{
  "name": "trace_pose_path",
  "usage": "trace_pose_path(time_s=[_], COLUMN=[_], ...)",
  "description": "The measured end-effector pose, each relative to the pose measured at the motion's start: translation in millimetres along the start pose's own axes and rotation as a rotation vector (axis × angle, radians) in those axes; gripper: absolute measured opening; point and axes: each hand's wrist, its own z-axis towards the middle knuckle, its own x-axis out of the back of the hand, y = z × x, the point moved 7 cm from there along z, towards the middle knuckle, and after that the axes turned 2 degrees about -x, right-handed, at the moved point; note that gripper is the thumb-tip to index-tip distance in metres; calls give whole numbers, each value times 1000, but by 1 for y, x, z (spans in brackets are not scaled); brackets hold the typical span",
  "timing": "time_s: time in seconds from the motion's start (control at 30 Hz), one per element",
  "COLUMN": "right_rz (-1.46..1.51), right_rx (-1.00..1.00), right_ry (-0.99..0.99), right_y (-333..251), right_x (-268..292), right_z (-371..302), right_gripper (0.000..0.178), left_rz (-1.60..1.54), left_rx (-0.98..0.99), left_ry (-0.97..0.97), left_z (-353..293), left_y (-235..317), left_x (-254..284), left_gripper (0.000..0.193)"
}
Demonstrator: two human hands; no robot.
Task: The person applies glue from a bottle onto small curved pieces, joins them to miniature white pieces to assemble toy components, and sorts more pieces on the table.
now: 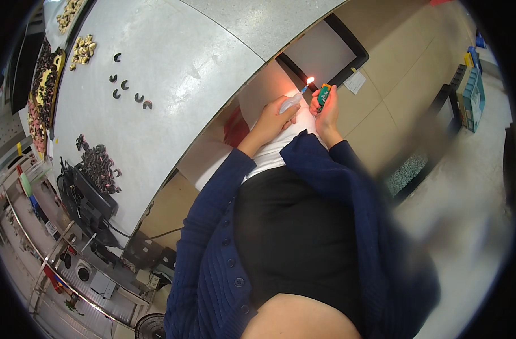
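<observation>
Your left hand (276, 121) curls its fingers round the tube (290, 104), your right hand (328, 116) round the lighter (324, 95); the tube looks light, smooth; hold its fat end, off the flame (310, 80).

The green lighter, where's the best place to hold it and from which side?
I'd grip the lighter by its long green body, coming from the lower right, as the right hand does. That narrow shape should fit inside a closed hand, and the flame burns to the upper left of its orange end, so this side is likely cooler. Best leave it to a grown-up, though.
</observation>
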Motion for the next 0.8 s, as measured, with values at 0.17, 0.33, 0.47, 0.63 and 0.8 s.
trace_pose_path(time_s=[0.17,0.33,0.47,0.63,0.8], right_rz=[29,31,22,19,11], right_rx=[1,-13,-8,-7,-5], right_ry=[11,23,45,43,45], right_y=[1,0,1,3,3], right_x=[0,0,0,3,2], right_z=[0,0,1,3,2], right_gripper=[60,60,61,61,61], left_rz=[7,15,7,11,8], left_rx=[3,-8,-11,-15,-11], left_ry=[0,12,17,15,26], left_z=[0,-2,-2,-4,-4], left_y=[-2,3,6,10,10], left_x=[1,0,0,-1,-1], left_gripper=[28,27,26,25,26])
